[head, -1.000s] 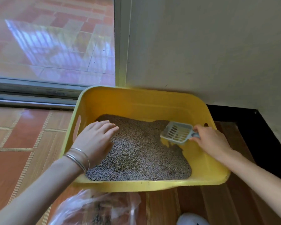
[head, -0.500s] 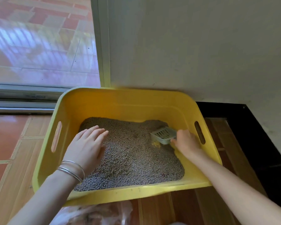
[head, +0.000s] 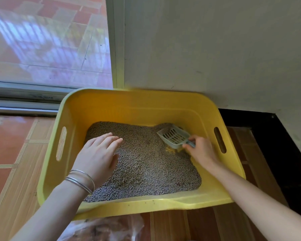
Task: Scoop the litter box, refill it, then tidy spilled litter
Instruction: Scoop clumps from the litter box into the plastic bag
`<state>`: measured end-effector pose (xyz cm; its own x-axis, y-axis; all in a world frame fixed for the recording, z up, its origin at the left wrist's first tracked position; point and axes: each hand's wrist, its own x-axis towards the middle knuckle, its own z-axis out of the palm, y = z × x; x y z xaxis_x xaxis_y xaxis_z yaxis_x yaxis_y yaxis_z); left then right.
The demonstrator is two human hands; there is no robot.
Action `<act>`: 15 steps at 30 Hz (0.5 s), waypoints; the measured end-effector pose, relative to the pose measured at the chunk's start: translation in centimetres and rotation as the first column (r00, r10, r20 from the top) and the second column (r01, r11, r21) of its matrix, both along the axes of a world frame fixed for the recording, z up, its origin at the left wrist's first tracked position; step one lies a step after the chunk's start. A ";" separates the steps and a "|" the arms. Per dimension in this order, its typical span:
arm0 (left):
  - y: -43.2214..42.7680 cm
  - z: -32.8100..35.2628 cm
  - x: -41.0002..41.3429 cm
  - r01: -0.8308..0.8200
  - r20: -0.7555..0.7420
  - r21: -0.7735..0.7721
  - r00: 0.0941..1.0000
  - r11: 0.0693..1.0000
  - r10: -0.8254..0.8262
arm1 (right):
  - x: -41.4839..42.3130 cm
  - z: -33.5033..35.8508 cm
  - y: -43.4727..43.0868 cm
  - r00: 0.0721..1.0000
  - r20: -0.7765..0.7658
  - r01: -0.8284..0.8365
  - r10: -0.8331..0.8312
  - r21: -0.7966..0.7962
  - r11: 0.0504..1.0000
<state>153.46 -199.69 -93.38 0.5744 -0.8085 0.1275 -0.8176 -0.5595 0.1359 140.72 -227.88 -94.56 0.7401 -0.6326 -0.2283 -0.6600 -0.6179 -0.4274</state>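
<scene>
A: While the yellow litter box (head: 146, 96) sits on the floor (head: 16, 153) against the wall (head: 215, 49), where are the hands?
B: Both inside it. The left hand (head: 99, 153) lies flat on the grey litter (head: 146, 164), its grip slack, fingers straight, holding nothing.
A: And the right hand (head: 201, 151)?
B: Its grip is closed round the handle of the pale slotted scoop (head: 174, 138), bowl pointing away, at the litter's far right.
A: Anything nearer?
B: A clear plastic bag (head: 108, 228) just beside the box's near rim, its contents blurred, possibly brownish litter
</scene>
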 end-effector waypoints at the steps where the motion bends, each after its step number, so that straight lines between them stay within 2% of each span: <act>1: 0.0 0.1 0.0 -0.003 -0.001 0.002 1.000 1.000 0.003 | 0.1 0.2 -0.1 1.000 0.008 -0.017 0.017 0.003 1.000; 6: 0.6 1.1 -0.3 -0.004 0.002 -0.039 1.000 0.999 0.004 | 1.0 2.2 0.4 0.975 0.086 -0.205 0.203 0.014 0.979; 10: 1.4 2.3 -1.1 0.012 -0.011 -0.095 1.000 0.995 -0.013 | 0.3 4.6 -0.4 0.948 0.071 -0.308 0.310 -0.034 0.951; 13: 2.5 3.0 -3.0 0.035 -0.044 -0.124 0.998 0.992 -0.040 | -0.6 6.3 -1.6 0.925 -0.023 -0.380 0.379 -0.071 0.922; 15: 3.1 3.9 -4.1 0.038 -0.076 -0.154 0.996 0.987 -0.050 | -0.4 7.3 -2.0 0.872 -0.126 -0.484 0.473 -0.081 0.871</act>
<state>149.38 -196.55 -89.52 0.5523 -0.8077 0.2064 -0.8240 -0.4913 0.2823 140.35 -229.90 -87.28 0.9354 -0.2312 -0.2677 -0.3071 -0.9065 -0.2899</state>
